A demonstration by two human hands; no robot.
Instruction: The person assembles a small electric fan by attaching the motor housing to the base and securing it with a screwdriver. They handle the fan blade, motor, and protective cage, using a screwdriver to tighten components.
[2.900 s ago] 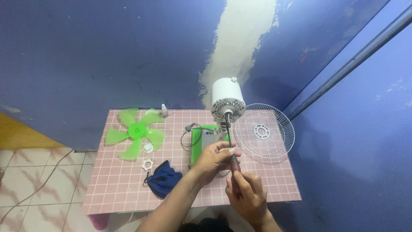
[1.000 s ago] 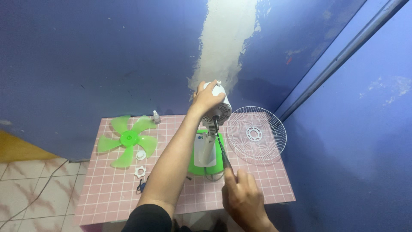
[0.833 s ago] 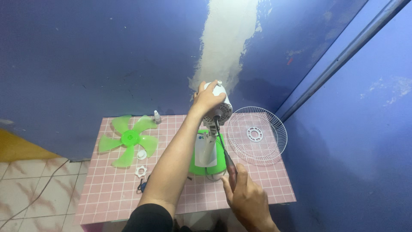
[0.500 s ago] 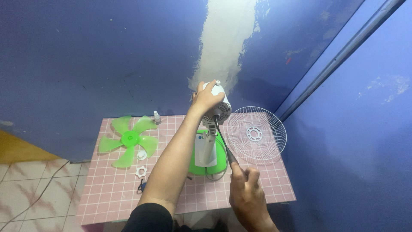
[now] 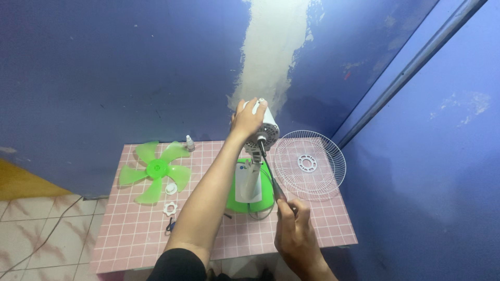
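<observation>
Head view: pink square-tiled surface (image 5: 312, 229) against a blue wall. Left hand (image 5: 247, 118), fingers wrapped over the white round motor housing (image 5: 266, 130) of a fan standing upright on its green base (image 5: 233, 196). Right hand (image 5: 292, 234), fingers clamped on the handle of a dark long-shafted screwdriver (image 5: 269, 174), tip at the housing's front. Right of the fan, a white wire guard (image 5: 309, 164) lying flat. At left, a green five-bladed propeller (image 5: 154, 169), a small white dropper bottle (image 5: 190, 142) behind it, a white round cap (image 5: 171, 188) and a white notched ring nut (image 5: 170, 209) beside it.
</observation>
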